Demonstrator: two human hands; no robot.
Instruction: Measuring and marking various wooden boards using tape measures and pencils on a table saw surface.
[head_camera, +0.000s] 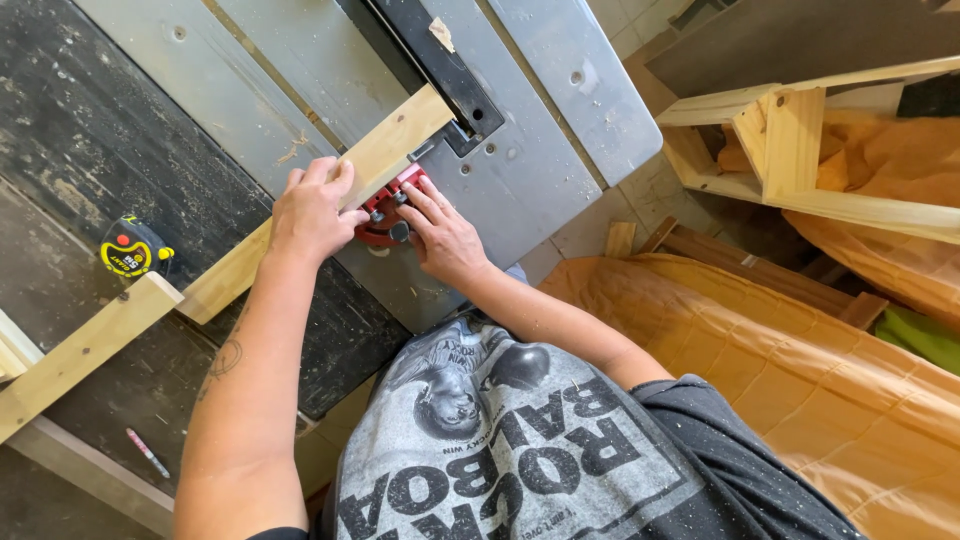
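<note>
A long pale wooden board (400, 140) lies diagonally across the grey metal table of a table saw (540, 170). My left hand (312, 208) presses down on the board, fingers wrapped over its edge. My right hand (440, 232) rests on a red mitre gauge (392, 210) that sits against the board's near side, fingers spread over its knob. The board's far end reaches the black blade insert (440, 70).
A yellow and black tape measure (132, 250) lies on the dark worn bench at left, beside another wooden board (85, 350). A pencil (147, 452) lies lower left. Timber frames (790, 150) and an orange quilted cloth (800, 350) fill the right side.
</note>
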